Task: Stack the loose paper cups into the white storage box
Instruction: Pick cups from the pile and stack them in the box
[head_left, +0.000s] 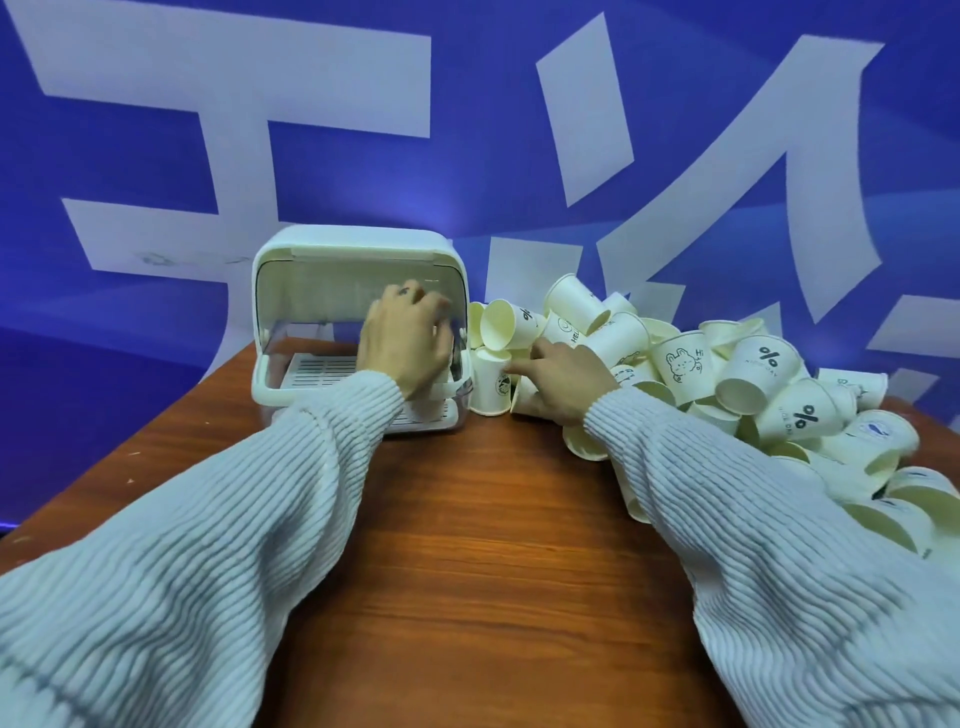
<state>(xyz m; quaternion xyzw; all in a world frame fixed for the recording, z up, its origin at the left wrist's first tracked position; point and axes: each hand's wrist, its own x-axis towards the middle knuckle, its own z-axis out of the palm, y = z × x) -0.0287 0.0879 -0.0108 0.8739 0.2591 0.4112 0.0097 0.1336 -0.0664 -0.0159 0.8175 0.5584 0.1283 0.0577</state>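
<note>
The white storage box (358, 332) stands near the far left corner of the wooden table (467, 545), its front open toward the person, which suits loading from the near side. Its slatted floor shows bare at the left; no stack is visible inside. The left hand (408, 338) is inside the opening at the right side, fingers curled. Whether it holds a cup cannot be told, since its back hides the palm.

The paper cups (727, 374) lie heaped along the right edge, touching the box's right wall, most tipped on their sides. The right hand (558, 382) is at the heap's near-left fringe, forefinger out and touching 1 inverted cup (491, 384) just beside the box. Its other fingers curl over a second cup, grip unclear. Judgement: stacking is at an early stage.

Behind the table hangs a blue backdrop (467, 130) with large white characters. Both arms wear ribbed pale sleeves (208, 519).
</note>
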